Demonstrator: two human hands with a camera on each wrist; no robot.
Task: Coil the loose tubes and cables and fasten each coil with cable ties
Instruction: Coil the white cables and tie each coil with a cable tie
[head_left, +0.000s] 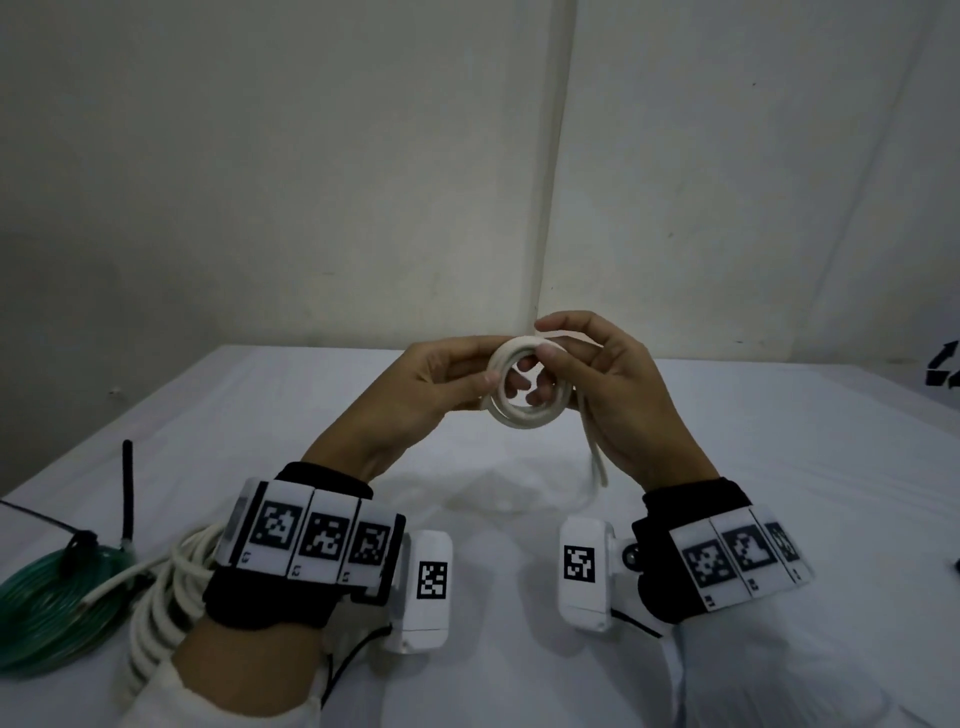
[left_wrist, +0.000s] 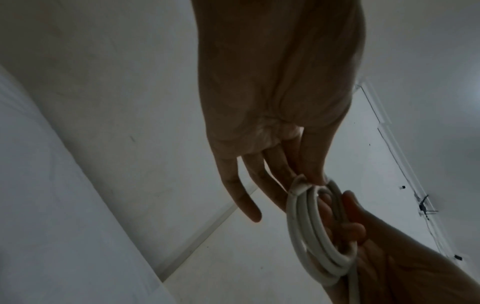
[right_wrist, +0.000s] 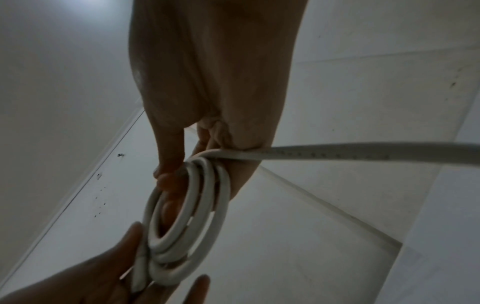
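A small coil of white cable (head_left: 524, 387) is held up above the white-covered table (head_left: 779, 467), between both hands. My left hand (head_left: 496, 382) pinches the coil's left side, thumb in front and fingers behind. My right hand (head_left: 550, 364) grips its right side with fingers curled through the ring. The cable's loose tail (head_left: 597, 457) hangs down past the right palm. In the left wrist view the coil (left_wrist: 311, 226) shows several turns pinched at the top. In the right wrist view the coil (right_wrist: 182, 222) sits under my thumb and the tail (right_wrist: 337, 153) runs off to the right.
At the near left lies a green tube coil (head_left: 47, 608) bound with a black cable tie (head_left: 127, 488) that sticks up. A larger white coil (head_left: 161, 587) lies beside it, partly under my left forearm. A wall stands close behind the table.
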